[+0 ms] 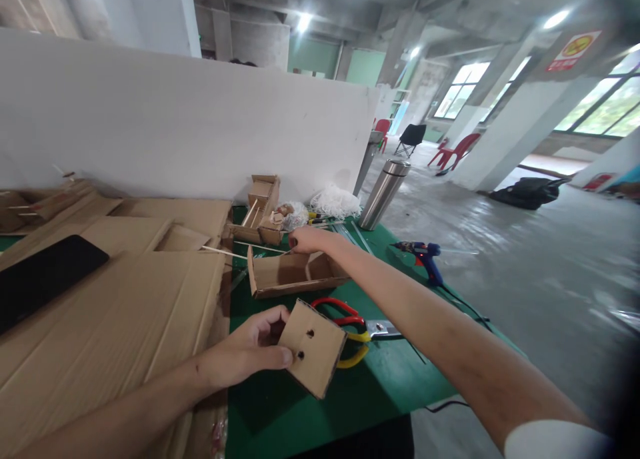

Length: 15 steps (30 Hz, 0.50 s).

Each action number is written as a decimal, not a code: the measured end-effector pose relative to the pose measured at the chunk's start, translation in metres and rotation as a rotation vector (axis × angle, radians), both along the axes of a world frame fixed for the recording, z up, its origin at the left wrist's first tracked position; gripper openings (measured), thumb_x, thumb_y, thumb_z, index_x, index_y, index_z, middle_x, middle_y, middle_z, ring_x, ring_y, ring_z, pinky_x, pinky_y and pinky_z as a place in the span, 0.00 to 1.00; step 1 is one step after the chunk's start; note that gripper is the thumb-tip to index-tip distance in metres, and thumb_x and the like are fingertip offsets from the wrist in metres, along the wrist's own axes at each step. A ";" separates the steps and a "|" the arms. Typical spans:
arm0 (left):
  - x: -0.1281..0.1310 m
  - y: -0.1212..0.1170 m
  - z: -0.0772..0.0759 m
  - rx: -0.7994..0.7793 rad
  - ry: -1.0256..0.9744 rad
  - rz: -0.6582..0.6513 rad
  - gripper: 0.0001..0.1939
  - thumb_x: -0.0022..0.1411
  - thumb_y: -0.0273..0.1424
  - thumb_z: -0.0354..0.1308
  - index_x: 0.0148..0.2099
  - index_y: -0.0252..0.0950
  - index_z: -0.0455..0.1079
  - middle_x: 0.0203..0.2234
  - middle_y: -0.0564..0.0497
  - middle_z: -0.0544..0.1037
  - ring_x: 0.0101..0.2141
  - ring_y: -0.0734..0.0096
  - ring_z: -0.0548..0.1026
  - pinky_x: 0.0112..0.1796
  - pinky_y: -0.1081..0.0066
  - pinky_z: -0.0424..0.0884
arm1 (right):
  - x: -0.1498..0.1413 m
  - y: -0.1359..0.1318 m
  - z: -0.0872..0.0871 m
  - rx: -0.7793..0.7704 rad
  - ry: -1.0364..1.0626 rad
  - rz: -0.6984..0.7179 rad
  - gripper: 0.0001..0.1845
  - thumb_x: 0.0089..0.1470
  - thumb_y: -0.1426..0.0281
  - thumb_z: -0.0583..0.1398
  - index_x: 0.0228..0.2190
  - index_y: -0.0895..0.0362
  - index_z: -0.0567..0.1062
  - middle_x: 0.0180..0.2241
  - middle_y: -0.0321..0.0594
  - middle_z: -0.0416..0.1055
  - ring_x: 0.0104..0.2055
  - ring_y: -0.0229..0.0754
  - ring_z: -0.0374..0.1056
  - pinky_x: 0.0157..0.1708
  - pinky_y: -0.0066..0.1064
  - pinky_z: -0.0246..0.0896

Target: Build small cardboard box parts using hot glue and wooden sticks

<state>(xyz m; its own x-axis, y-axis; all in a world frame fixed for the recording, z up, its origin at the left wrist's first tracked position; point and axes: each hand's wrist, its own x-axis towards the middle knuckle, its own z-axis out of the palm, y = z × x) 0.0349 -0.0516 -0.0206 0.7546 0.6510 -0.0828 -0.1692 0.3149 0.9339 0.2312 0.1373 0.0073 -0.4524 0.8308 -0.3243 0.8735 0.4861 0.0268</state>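
My left hand point(260, 342) grips a square cardboard piece point(320, 356) with two small holes, thumb on its face, fingers behind. My right hand point(306, 240) reaches across the table, over the far side of an open cardboard box point(280, 287). Its fingers are curled down beside a thin wooden stick point(260, 247); what lies between the fingertips is hidden. Red-and-yellow-handled scissors point(381, 328) lie partly behind the square piece and under my right forearm. Just beyond my right hand stands another cardboard assembly point(264, 199) with sticks in it.
A steel flask point(384, 196) and a blue glue gun point(425, 258) with a cable are on the green table point(390, 392). White shredded material point(336, 202) lies by the white partition point(200, 126). Large cardboard sheets point(130, 326) and a black phone point(47, 276) occupy the left.
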 end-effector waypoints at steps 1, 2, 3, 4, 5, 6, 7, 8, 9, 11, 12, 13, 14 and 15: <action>0.000 0.000 -0.001 0.002 0.001 -0.001 0.23 0.49 0.42 0.73 0.40 0.35 0.69 0.36 0.51 0.75 0.38 0.67 0.71 0.38 0.71 0.65 | 0.000 -0.001 0.000 -0.001 -0.002 0.011 0.16 0.63 0.64 0.60 0.50 0.57 0.72 0.50 0.44 0.71 0.48 0.46 0.71 0.46 0.44 0.70; 0.001 0.000 -0.001 0.006 0.001 -0.004 0.23 0.49 0.43 0.73 0.39 0.36 0.68 0.35 0.51 0.75 0.37 0.68 0.71 0.38 0.71 0.65 | 0.001 -0.003 0.000 0.000 -0.004 0.019 0.16 0.63 0.64 0.60 0.50 0.58 0.72 0.50 0.44 0.71 0.47 0.46 0.71 0.46 0.44 0.70; 0.001 0.000 -0.001 0.012 0.002 -0.008 0.23 0.49 0.43 0.73 0.38 0.36 0.68 0.35 0.52 0.74 0.37 0.68 0.71 0.37 0.72 0.64 | 0.001 -0.005 0.000 0.004 -0.003 0.026 0.16 0.63 0.64 0.60 0.50 0.57 0.72 0.50 0.44 0.71 0.47 0.46 0.71 0.46 0.44 0.70; 0.001 0.000 -0.002 0.015 0.004 -0.012 0.23 0.49 0.43 0.73 0.38 0.36 0.68 0.35 0.52 0.74 0.36 0.69 0.71 0.37 0.73 0.64 | 0.001 -0.007 0.001 0.012 -0.001 0.032 0.16 0.63 0.64 0.60 0.49 0.57 0.72 0.50 0.44 0.71 0.47 0.46 0.71 0.45 0.43 0.70; 0.001 0.000 -0.002 0.018 0.007 -0.016 0.23 0.48 0.43 0.73 0.38 0.36 0.68 0.34 0.52 0.74 0.36 0.69 0.71 0.36 0.73 0.64 | 0.001 -0.009 0.002 0.023 0.005 0.037 0.16 0.63 0.64 0.60 0.49 0.57 0.72 0.50 0.44 0.71 0.47 0.46 0.71 0.45 0.43 0.70; 0.001 0.000 -0.001 0.020 0.013 -0.021 0.23 0.48 0.43 0.73 0.38 0.36 0.68 0.34 0.52 0.74 0.36 0.69 0.71 0.37 0.73 0.65 | 0.001 -0.012 0.004 0.037 0.013 0.043 0.16 0.63 0.64 0.60 0.49 0.58 0.72 0.50 0.44 0.71 0.47 0.46 0.71 0.45 0.43 0.70; 0.001 -0.001 -0.001 0.022 0.019 -0.027 0.23 0.48 0.43 0.73 0.38 0.36 0.68 0.34 0.52 0.74 0.36 0.69 0.71 0.37 0.72 0.65 | 0.001 -0.015 0.007 0.052 0.024 0.050 0.15 0.63 0.64 0.60 0.49 0.58 0.72 0.50 0.44 0.71 0.47 0.46 0.71 0.45 0.43 0.70; 0.001 -0.001 -0.001 0.022 0.024 -0.034 0.23 0.48 0.43 0.73 0.38 0.36 0.68 0.35 0.52 0.74 0.35 0.69 0.71 0.37 0.72 0.65 | 0.000 -0.018 0.010 0.068 0.039 0.061 0.15 0.63 0.64 0.60 0.49 0.58 0.72 0.49 0.44 0.72 0.47 0.46 0.71 0.46 0.44 0.70; 0.001 -0.002 0.000 0.020 0.030 -0.042 0.23 0.48 0.43 0.73 0.38 0.36 0.68 0.35 0.52 0.74 0.35 0.69 0.72 0.37 0.72 0.66 | -0.001 -0.022 0.013 0.082 0.058 0.075 0.15 0.63 0.64 0.60 0.48 0.58 0.73 0.49 0.44 0.72 0.47 0.46 0.71 0.46 0.44 0.70; 0.001 -0.002 0.000 0.015 0.039 -0.059 0.23 0.49 0.43 0.73 0.38 0.36 0.68 0.35 0.52 0.74 0.36 0.69 0.72 0.37 0.72 0.66 | -0.005 -0.029 0.019 0.098 0.102 0.115 0.14 0.63 0.64 0.60 0.47 0.58 0.73 0.48 0.44 0.73 0.46 0.45 0.72 0.46 0.44 0.70; 0.001 -0.003 0.001 0.012 0.043 -0.066 0.23 0.49 0.43 0.73 0.38 0.36 0.68 0.35 0.52 0.74 0.36 0.69 0.72 0.36 0.72 0.66 | -0.009 -0.033 0.021 0.102 0.125 0.136 0.14 0.63 0.64 0.60 0.46 0.59 0.74 0.47 0.43 0.73 0.46 0.45 0.72 0.46 0.44 0.70; 0.001 -0.003 0.001 0.010 0.047 -0.071 0.23 0.49 0.42 0.73 0.38 0.36 0.68 0.35 0.52 0.74 0.36 0.70 0.72 0.36 0.72 0.66 | -0.013 -0.037 0.021 0.106 0.147 0.153 0.13 0.63 0.64 0.60 0.46 0.59 0.74 0.46 0.43 0.73 0.46 0.45 0.72 0.46 0.44 0.69; 0.001 -0.003 0.001 0.009 0.050 -0.074 0.23 0.49 0.42 0.73 0.38 0.36 0.68 0.35 0.52 0.74 0.36 0.70 0.72 0.36 0.72 0.66 | -0.018 -0.040 0.021 0.111 0.166 0.164 0.13 0.63 0.64 0.60 0.46 0.59 0.74 0.46 0.43 0.74 0.46 0.45 0.72 0.46 0.44 0.69; 0.001 -0.003 0.001 0.010 0.053 -0.075 0.23 0.49 0.43 0.73 0.39 0.36 0.68 0.35 0.52 0.74 0.36 0.69 0.72 0.36 0.72 0.66 | -0.024 -0.042 0.019 0.117 0.183 0.168 0.13 0.63 0.64 0.59 0.46 0.59 0.74 0.45 0.43 0.74 0.46 0.45 0.72 0.46 0.44 0.69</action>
<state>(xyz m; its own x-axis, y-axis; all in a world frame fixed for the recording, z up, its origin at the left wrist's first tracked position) 0.0356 -0.0546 -0.0193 0.7961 0.5935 -0.1179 -0.0954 0.3154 0.9442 0.2073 0.0957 0.0263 -0.6296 0.7658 -0.1310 0.7761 0.6278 -0.0596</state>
